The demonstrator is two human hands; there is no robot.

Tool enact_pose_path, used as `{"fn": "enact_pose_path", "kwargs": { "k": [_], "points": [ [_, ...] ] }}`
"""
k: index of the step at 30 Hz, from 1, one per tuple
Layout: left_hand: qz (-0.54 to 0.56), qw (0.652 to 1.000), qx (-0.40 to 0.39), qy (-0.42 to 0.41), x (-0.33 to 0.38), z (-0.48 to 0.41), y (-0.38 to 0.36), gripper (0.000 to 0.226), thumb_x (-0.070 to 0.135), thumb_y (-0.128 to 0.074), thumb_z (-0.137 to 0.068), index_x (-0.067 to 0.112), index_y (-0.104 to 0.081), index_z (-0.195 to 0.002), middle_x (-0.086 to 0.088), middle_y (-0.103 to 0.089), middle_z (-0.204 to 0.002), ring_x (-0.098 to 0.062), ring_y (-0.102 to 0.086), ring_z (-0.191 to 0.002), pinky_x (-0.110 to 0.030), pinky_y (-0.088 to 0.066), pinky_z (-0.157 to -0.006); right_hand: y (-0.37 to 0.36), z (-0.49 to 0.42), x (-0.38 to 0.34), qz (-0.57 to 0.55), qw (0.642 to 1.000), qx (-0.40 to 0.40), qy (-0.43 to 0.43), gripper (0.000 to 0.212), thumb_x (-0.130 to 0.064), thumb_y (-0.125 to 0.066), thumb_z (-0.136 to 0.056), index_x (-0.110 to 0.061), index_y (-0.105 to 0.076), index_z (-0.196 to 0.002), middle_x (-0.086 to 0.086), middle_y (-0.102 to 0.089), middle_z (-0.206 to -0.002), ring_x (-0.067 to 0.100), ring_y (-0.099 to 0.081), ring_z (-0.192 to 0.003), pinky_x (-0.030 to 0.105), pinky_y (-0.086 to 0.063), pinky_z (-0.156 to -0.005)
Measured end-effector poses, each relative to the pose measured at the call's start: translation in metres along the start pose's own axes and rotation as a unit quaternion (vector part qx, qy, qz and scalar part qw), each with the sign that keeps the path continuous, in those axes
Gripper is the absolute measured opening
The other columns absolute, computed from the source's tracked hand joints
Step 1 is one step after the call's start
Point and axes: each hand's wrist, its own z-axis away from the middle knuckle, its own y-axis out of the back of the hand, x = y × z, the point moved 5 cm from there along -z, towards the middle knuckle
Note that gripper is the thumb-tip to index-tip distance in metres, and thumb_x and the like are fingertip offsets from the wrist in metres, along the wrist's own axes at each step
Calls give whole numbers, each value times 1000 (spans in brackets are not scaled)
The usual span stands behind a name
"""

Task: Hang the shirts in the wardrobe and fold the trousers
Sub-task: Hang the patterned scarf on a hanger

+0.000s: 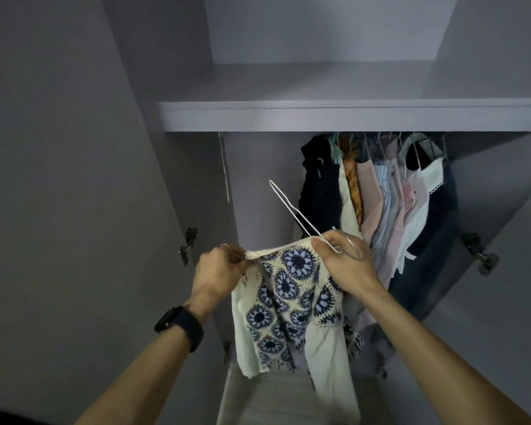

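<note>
A black smartwatch (pixel 180 326) sat on the left wrist, nearest the camera, and both forearms reached up and forward toward the open wardrobe. The left hand (pixel 218 266) pinched one shoulder edge of a cream knitted shirt with dark blue and pale blue crocheted circles (pixel 288 283), its fingers curled tight on the fabric. The right hand (pixel 347 262) gripped the other shoulder edge together with a thin white wire hanger (pixel 292 207), whose long narrow frame angled up and to the left above the shirt. Held apart like this, the two hands stretched the neckline open, probably so that the hanger could be fed inside it. The rest of the shirt hung loosely below the hands, not yet on the hanger, in front of the wardrobe's lower opening. Just beyond the right hand, a row of hung garments (pixel 380 194) in dark navy, orange print, pink, striped and white was crowded toward the right under the pale grey wardrobe shelf (pixel 350 115), leaving free space at the left. The rail itself was hidden by the shelf. Dark metal hinges (pixel 189 240) showed on the open doors at either side.
</note>
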Motion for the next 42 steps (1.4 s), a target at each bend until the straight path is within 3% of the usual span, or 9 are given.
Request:
{"fn": "enact_pose_path", "kwargs": {
  "k": [4,8,10,16,21,26,31,35,42],
  "points": [
    [87,995,-41,6,11,-11,-20,14,17,-69,-90,31,-69,-90,14,-74,-89,3,-66,-75,-17,-53,-79,12,-3,15,-39,999,4,-32,22,-34,-67,-93,-18,-68,-78,2,-70,-76,13,-63,-75,26,-48,-74],
    [334,932,-122,69,24,-16,-54,19,-5,-54,-96,14,-54,-95,-9,-65,-94,-23,-63,-79,-35,-54,-75,24,-10,30,-67,997,1,-39,21,-37,-67,-92,-20,-70,-81,-1,-70,-81,18,-67,-84,42,-53,-85],
    [349,923,-147,73,31,-19,-68,19,-3,-48,-99,16,-49,-98,-14,-59,-98,-28,-57,-85,-42,-52,-78,28,-16,37,-80,996,7,-40,21,-34,-68,-93,-17,-70,-79,1,-69,-80,23,-66,-83,45,-52,-84],
    [80,974,-199,-75,46,-24,-73,20,41,-60,-99,29,-55,-115,2,-64,-98,-10,-63,-80,-27,-50,-70,44,-38,69,-17,997,22,-68,26,-33,-64,-96,-16,-65,-76,-3,-66,-76,17,-63,-78,31,-48,-73],
    [-57,950,-282,-122,54,-19,-61,36,66,-64,-84,31,-65,-85,12,-67,-74,-1,-61,-68,-16,-40,-60,44,-44,103,80,992,9,-97,30,-37,-60,-96,-16,-64,-76,0,-69,-81,20,-62,-81,28,-39,-71],
    [-315,929,-78,-181,80,-41,-29,32,59,-45,-101,37,-65,-111,0,-71,-96,-30,-68,-92,-36,-49,-74,23,-34,121,118,984,-72,-115,24,-45,-59,-95,-26,-71,-86,-4,-71,-93,19,-63,-90,28,-38,-71],
    [-266,955,-72,-110,111,-65,-24,30,43,-51,-101,36,-68,-125,-10,-70,-111,-36,-65,-103,-41,-51,-84,13,-9,124,-31,984,-49,-168,28,-52,-62,-94,-35,-78,-78,-18,-73,-84,5,-66,-86,27,-50,-79],
    [-263,958,-83,-74,113,-79,-36,26,39,-54,-98,28,-74,-109,-7,-66,-95,-32,-61,-85,-37,-50,-77,15,21,126,-152,972,10,-181,27,-35,-72,-91,-31,-79,-65,-8,-73,-70,10,-66,-73,26,-47,-73],
    [-259,961,-75,-62,122,-85,-58,26,37,-53,-97,29,-76,-106,-4,-58,-88,-28,-52,-80,-36,-47,-76,13,42,134,-153,975,34,-156,24,-33,-74,-89,-33,-80,-66,-11,-73,-67,9,-70,-71,37,-56,-78]
  ]
}}
